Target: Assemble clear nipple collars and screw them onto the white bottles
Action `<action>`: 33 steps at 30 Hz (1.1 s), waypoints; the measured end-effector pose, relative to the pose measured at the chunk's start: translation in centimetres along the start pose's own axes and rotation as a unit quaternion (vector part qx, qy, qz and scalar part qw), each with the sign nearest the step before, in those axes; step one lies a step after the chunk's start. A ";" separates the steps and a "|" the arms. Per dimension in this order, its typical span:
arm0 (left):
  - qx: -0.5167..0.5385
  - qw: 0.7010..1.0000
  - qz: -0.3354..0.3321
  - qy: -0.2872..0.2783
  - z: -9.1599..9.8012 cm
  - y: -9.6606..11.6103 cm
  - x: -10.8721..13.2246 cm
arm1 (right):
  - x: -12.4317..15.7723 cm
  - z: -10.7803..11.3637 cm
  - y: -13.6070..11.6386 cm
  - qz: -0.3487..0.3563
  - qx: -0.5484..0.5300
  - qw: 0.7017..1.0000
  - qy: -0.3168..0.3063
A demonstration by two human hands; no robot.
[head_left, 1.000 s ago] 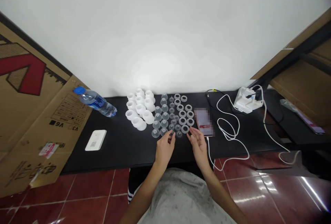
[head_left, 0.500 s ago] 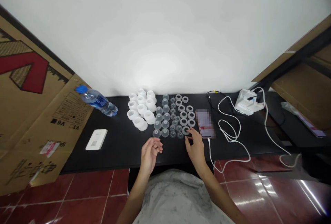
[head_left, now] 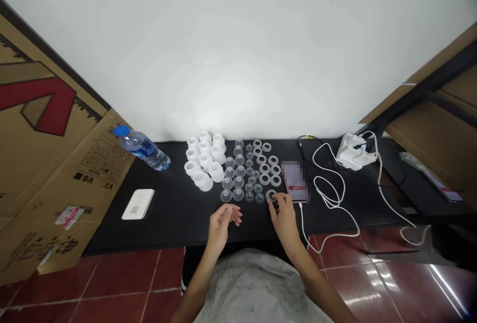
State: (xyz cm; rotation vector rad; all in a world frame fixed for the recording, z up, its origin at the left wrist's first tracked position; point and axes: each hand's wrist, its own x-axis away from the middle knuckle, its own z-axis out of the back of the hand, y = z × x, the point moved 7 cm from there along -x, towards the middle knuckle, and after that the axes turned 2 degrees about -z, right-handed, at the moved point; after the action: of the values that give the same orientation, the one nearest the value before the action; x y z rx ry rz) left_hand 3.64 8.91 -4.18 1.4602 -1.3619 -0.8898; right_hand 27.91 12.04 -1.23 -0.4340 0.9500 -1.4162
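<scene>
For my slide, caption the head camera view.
Right hand touching a translucent ring beside rows of clear cups, left hand open nearby.

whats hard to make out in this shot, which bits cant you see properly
Head view:
phone screen: pixelated blur hides it
clear ring: right hand covers most of it
QR code on white box: too small to read
small print on cardboard sheet: too small to read

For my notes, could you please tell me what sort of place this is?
Probably a makeshift workspace: rows of clear plastic parts on a black table, flattened cardboard, red tiled floor.
</scene>
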 end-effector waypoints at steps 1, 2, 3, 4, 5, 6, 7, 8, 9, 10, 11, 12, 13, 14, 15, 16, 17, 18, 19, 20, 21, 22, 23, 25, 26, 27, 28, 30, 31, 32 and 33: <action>-0.011 1.000 -0.002 -0.001 -0.1 0.1 0.0 | 0.1 0.1 0.0 0.000 -0.002 1.000 0.001; -0.021 1.000 -0.004 -0.002 -0.2 0.2 0.1 | 0.3 0.1 0.0 0.000 -0.006 1.000 0.003; -0.029 1.000 -0.006 -0.002 -0.3 0.3 0.1 | 0.4 0.2 0.1 0.001 -0.009 1.000 0.005; -0.036 0.999 -0.008 -0.003 -0.3 0.5 0.1 | 0.6 0.3 0.1 0.002 -0.014 1.000 0.009; -0.040 0.999 -0.011 -0.003 -0.4 0.5 0.1 | 0.7 0.4 0.1 0.002 -0.019 1.000 0.013; -0.044 0.999 -0.015 -0.004 -0.4 0.6 0.1 | 0.8 0.5 0.1 0.003 -0.023 1.000 0.016; -0.047 0.999 -0.018 -0.005 -0.5 0.7 0.1 | 0.8 0.6 0.1 0.003 -0.028 0.999 0.017; -0.050 0.999 -0.020 -0.007 -0.5 0.7 0.1 | 0.9 0.7 0.0 0.002 -0.031 0.999 0.018; -0.053 0.998 -0.021 -0.008 -0.5 0.7 0.1 | 0.9 0.8 0.0 -0.001 -0.036 0.999 0.019; -0.055 0.998 -0.022 -0.010 -0.6 0.6 0.1 | 0.9 0.9 0.0 -0.009 -0.042 0.999 0.021; -0.057 0.998 -0.022 -0.012 -0.6 0.6 0.1 | 1.0 1.0 0.1 -0.020 -0.052 0.998 0.024; -0.057 0.998 -0.021 -0.015 -0.7 0.6 0.1 | 1.1 1.1 0.1 -0.034 -0.065 0.997 0.026; -0.058 0.998 -0.021 -0.018 -0.8 0.6 0.1 | 1.3 1.1 0.1 -0.045 -0.078 0.996 0.026; -0.059 0.998 -0.022 -0.022 -0.9 0.6 0.2 | 1.5 1.1 0.0 -0.051 -0.089 0.994 0.024; -0.060 0.998 -0.022 -0.028 -1.0 0.7 0.3 | 1.7 1.0 -0.2 -0.049 -0.096 0.994 0.018; -0.062 0.997 -0.021 -0.033 -1.1 0.7 0.3 | 2.0 0.8 -0.7 -0.038 -0.099 0.994 0.008; -0.066 0.997 -0.023 -0.042 -1.2 0.7 0.4 | 2.2 0.5 -1.2 -0.022 -0.099 0.995 -0.008; -0.074 0.996 -0.026 -0.052 -1.4 0.8 0.6 | 2.5 0.1 -1.7 -0.004 -0.099 0.995 -0.028; -0.085 0.994 -0.033 -0.064 -1.6 0.9 0.7 | 2.8 -0.3 -2.3 0.014 -0.101 0.994 -0.049; -0.098 0.991 -0.043 -0.078 -1.9 1.1 0.8 | 3.0 -0.8 -2.8 0.029 -0.107 0.991 -0.071; -0.112 0.988 -0.055 -0.091 -2.1 1.3 0.9 | 3.3 -1.3 -3.3 0.041 -0.114 0.989 -0.091; -0.128 0.984 -0.069 -0.099 -2.3 1.4 1.0 | 3.4 -1.7 -3.7 0.050 -0.120 0.986 -0.107; -0.142 0.981 -0.083 -0.102 -2.5 1.5 1.0 | 3.5 -2.1 -4.0 0.057 -0.126 0.983 -0.118; -0.164 0.976 -0.103 -0.096 -2.5 1.7 1.0 | 3.6 -2.6 -4.4 0.069 -0.134 0.980 -0.131; -0.173 0.975 -0.109 -0.089 -2.5 1.7 1.0 | 3.6 -2.8 -4.6 0.077 -0.137 0.978 -0.135; -0.180 0.974 -0.111 -0.083 -2.5 1.6 0.9 | 3.6 -2.8 -4.8 0.087 -0.140 0.977 -0.137; -0.185 0.973 -0.110 -0.080 -2.4 1.5 0.9 | 3.6 -2.8 -5.0 0.097 -0.142 0.975 -0.140; -0.191 0.973 -0.101 -0.078 -2.4 1.2 0.8 | 3.6 -2.8 -5.4 0.117 -0.147 0.971 -0.150; -0.191 0.974 -0.095 -0.076 -2.3 1.0 0.8 | 3.7 -2.7 -5.5 0.126 -0.149 0.968 -0.158; -0.188 0.975 -0.089 -0.073 -2.3 0.9 0.8 | 3.7 -2.7 -5.6 0.132 -0.149 0.966 -0.167; -0.182 0.978 -0.083 -0.067 -2.2 0.7 0.8 | 3.8 -2.6 -5.6 0.135 -0.148 0.964 -0.174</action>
State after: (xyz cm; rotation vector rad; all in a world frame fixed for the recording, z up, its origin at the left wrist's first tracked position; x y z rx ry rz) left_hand 5.57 8.48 -2.73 1.2571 -1.1106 -1.2918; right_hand 21.92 8.29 0.36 -0.7219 0.8935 -0.9139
